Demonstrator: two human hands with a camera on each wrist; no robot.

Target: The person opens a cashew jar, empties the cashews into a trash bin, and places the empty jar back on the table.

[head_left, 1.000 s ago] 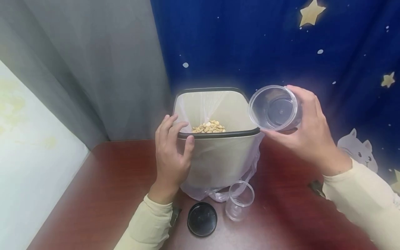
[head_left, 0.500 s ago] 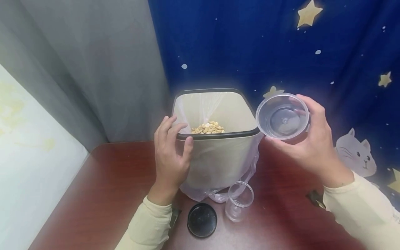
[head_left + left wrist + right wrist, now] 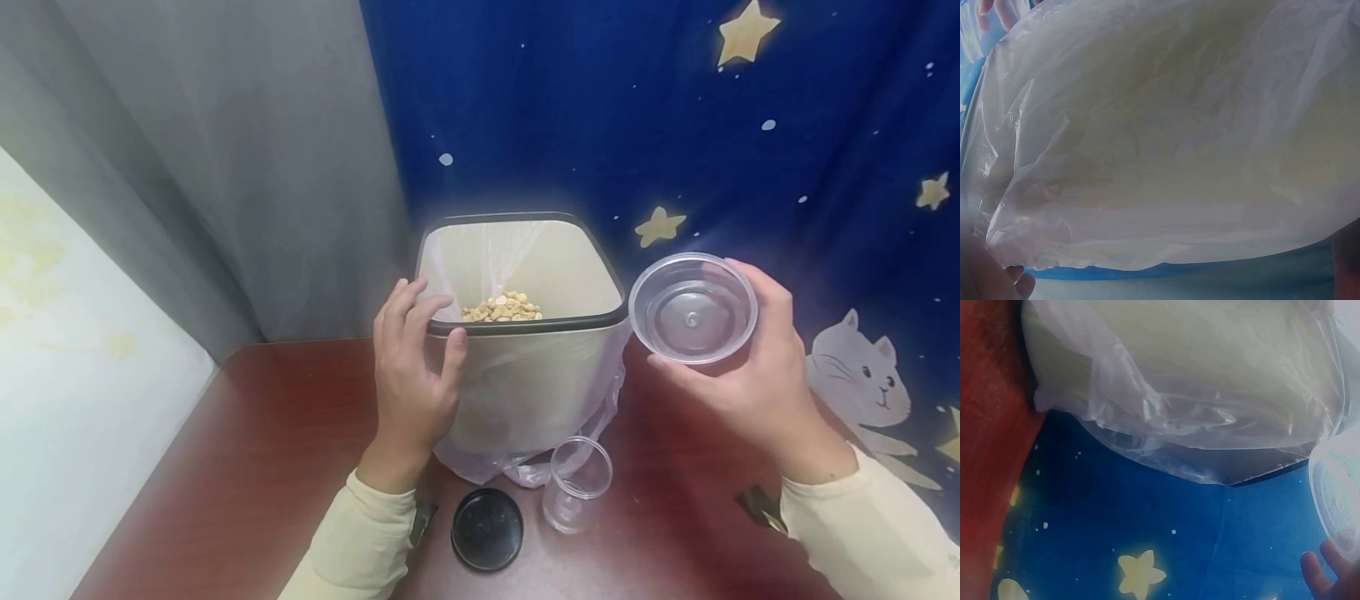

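Note:
My right hand (image 3: 772, 379) grips a clear plastic tub (image 3: 693, 312) just right of the bin, its mouth facing the head camera; I see nothing inside. In the right wrist view, part of the tub (image 3: 1338, 494) and some fingertips (image 3: 1316, 575) show at the right edge. A cream waste bin (image 3: 517, 392) with a black rim stands lined with a thin plastic bag (image 3: 611, 392). Pale nuts (image 3: 502, 307), like peanuts, are heaped inside it. My left hand (image 3: 412, 375) rests at the bin's front left corner, fingers relaxed and thumb in front.
In front of the bin, a clear plastic jar (image 3: 576, 487) stands without a lid, beside a black round lid (image 3: 487, 530). All are on a reddish-brown table (image 3: 285, 467). Behind hang a grey curtain (image 3: 300, 183) and a blue star-patterned curtain (image 3: 562, 108).
My right hand has drawn the tub down and to the right, away from the bin's rim, and turned it more upright. My left hand keeps its place.

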